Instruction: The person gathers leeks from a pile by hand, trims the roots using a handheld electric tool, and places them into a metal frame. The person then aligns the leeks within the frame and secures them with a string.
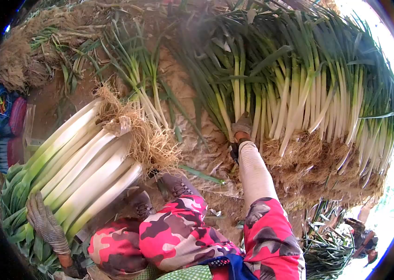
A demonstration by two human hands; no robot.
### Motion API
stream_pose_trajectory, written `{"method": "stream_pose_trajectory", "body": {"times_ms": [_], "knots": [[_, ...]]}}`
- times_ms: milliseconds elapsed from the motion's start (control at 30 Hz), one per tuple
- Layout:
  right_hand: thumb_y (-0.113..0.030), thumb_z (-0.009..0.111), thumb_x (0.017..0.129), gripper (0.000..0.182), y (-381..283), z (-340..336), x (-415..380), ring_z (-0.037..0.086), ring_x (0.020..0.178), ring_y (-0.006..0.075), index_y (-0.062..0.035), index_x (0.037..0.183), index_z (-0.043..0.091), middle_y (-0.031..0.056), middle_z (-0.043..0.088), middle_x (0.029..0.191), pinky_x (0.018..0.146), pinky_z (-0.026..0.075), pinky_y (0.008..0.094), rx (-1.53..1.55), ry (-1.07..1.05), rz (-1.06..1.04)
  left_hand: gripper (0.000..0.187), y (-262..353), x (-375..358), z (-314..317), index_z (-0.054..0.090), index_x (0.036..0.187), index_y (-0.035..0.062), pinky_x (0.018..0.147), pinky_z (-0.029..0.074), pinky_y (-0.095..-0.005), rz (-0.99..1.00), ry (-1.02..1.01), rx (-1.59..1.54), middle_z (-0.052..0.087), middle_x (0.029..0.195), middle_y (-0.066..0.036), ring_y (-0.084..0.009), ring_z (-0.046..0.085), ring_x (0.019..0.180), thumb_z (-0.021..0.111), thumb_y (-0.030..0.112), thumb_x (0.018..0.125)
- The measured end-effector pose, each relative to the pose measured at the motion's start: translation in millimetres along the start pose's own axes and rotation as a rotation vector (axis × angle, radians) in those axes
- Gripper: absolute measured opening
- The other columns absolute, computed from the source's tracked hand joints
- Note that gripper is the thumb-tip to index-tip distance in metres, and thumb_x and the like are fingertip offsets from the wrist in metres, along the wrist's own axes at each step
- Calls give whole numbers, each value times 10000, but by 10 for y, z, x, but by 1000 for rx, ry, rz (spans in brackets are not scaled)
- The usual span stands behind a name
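Note:
My left hand (48,225), in a striped grey glove, lies on the green upper stalks of a bundle of thick leeks (78,165) at the left. Its fingers are stretched out over the stalks; the thumb is hard to make out. The bundle slants, with its shaggy roots (148,144) towards the middle. Farther off, my right hand (242,125), also gloved, is closed at the pale lower stalks of leeks at the left edge of a long row of leeks (295,98). My fingertips there are partly hidden.
Several thinner leeks (148,93) lie behind the bundle. Blue and pink containers (8,112) stand at the far left. Loose roots (17,63) are heaped at the upper left, and cut green leaves (330,247) at the lower right. My boots (178,185) are beside the bundle.

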State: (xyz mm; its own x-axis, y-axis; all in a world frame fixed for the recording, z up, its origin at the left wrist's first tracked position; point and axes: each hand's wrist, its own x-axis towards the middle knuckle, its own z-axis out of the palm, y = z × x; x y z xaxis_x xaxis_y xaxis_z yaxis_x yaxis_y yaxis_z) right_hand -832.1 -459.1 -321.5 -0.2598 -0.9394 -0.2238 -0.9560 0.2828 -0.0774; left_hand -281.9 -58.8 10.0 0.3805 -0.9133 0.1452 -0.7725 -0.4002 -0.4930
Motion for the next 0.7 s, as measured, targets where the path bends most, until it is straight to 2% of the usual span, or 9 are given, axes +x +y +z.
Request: {"method": "stream_pose_trajectory", "body": {"times_ms": [133,233,300,367,433,500,533,567,700], "knots": [[-269,727,772,734,112,-248,-120,634,872,330,79,1308,367,229,625,998,705,538,398,455,-191,-121,470,-9,-20,9,420,1375,72,1071,210,-456,6,-6,45,399,1412,-138,-330,325,1316,305,297,978],[-238,690,752,341,-12,-837,-671,548,1044,272,47,938,671,167,624,1039,852,496,346,1148,-516,-10,469,6,-28,3,419,1377,79,1071,207,-457,-9,-4,39,397,1415,-133,-326,319,1321,301,299,981],[-230,717,662,401,-204,-1264,-1321,524,1056,257,-35,1009,675,140,618,1015,948,412,375,1451,-659,104,468,46,-14,-72,419,1378,82,1070,209,-459,-18,-14,35,398,1414,-129,-327,321,1320,303,298,980],[-222,711,664,539,-218,-1033,-1738,578,964,271,-4,1145,598,138,630,1002,974,396,393,1613,-532,33,452,35,-31,-24,436,1363,80,1067,212,-461,-21,-8,2,411,1399,-128,-331,330,1310,314,286,979],[-205,701,697,576,250,-15,-1728,605,917,259,15,1204,537,134,637,975,935,439,391,1753,-922,25,444,29,-14,-26,446,1353,78,1066,213,-461,-26,-1,-17,416,1391,-130,-332,332,1306,320,279,978],[-166,682,780,432,-212,-667,-1991,613,966,238,0,1160,560,138,650,1027,916,481,348,1928,-1087,117,436,65,4,-57,461,1339,78,1061,223,-463,-17,36,-35,428,1376,-135,-334,342,1295,328,274,973],[-125,637,832,309,-154,-367,-1907,610,975,237,-7,1112,582,122,639,1063,857,509,340,1955,-1049,272,436,80,-9,-39,461,1339,79,1060,226,-463,-26,42,-28,429,1374,-136,-334,345,1294,328,273,973],[-127,571,894,239,46,253,-1720,606,959,224,6,1092,581,108,628,1062,837,508,341,1811,-858,150,436,85,-2,-57,462,1339,80,1058,229,-464,-38,49,-22,431,1372,-137,-334,348,1292,328,272,972],[-143,558,899,296,-172,-390,-1569,600,961,227,26,1141,535,133,609,1082,837,510,331,2027,-797,145,403,237,78,-179,497,1295,92,1051,284,-478,-36,135,-72,483,1285,-159,-336,413,1225,445,207,912]]}}
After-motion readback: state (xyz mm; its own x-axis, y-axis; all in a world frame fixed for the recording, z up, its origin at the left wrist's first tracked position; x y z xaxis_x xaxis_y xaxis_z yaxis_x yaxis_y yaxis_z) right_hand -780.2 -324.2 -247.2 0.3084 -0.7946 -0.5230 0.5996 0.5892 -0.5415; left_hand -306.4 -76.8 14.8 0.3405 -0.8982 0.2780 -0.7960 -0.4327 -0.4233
